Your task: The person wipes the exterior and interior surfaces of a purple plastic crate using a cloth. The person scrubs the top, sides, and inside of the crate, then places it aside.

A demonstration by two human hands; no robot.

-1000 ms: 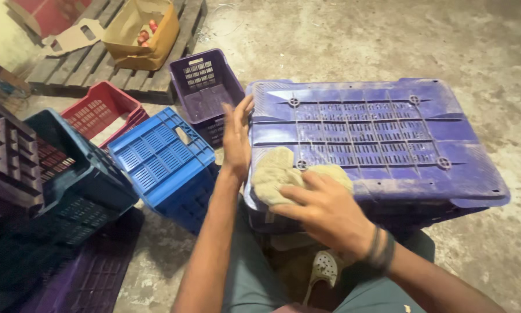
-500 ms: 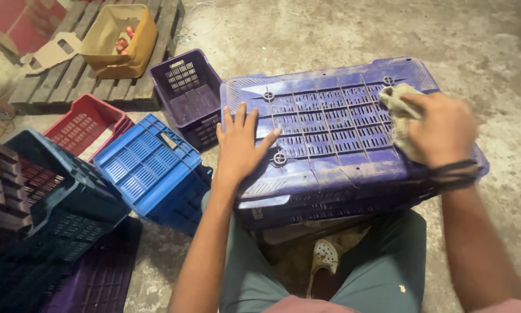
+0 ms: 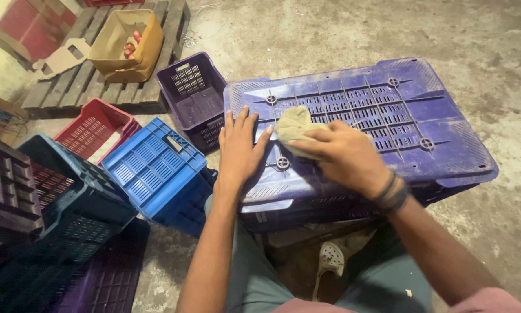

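Purple plastic fills the middle of the view: a big purple crate (image 3: pixel 359 127) lies upside down across the person's lap, with its slotted bottom facing up. Turned over like this, the flat bottom is easy to reach.

The left hand (image 3: pixel 240 148) lies flat on the near left part of the crate, fingers spread wide and holding nothing. It seems to press down so the crate does not slide. The right hand (image 3: pixel 344 156) has its fingers curled over a tan cloth (image 3: pixel 292 124), pushing it against the crate's bottom, just beside the left hand's fingertips. The cloth is bunched up into a soft lump, which makes it easy to grip. A dark band sits on the right wrist.

To the left, more crates sit close together on the concrete floor (image 3: pixel 341 35): a blue crate (image 3: pixel 153 168) upside down near the person's left arm, a small dark purple crate (image 3: pixel 194 95) standing open side up, a red crate (image 3: pixel 92 127) and a dark teal crate (image 3: pixel 63 197). Behind them is a wooden pallet (image 3: pixel 92 93) with an open cardboard box (image 3: pixel 124 37) on it. Some small red things lie inside the box, too small to name. Below the big crate, a pale shoe (image 3: pixel 330 261) shows between the person's legs.
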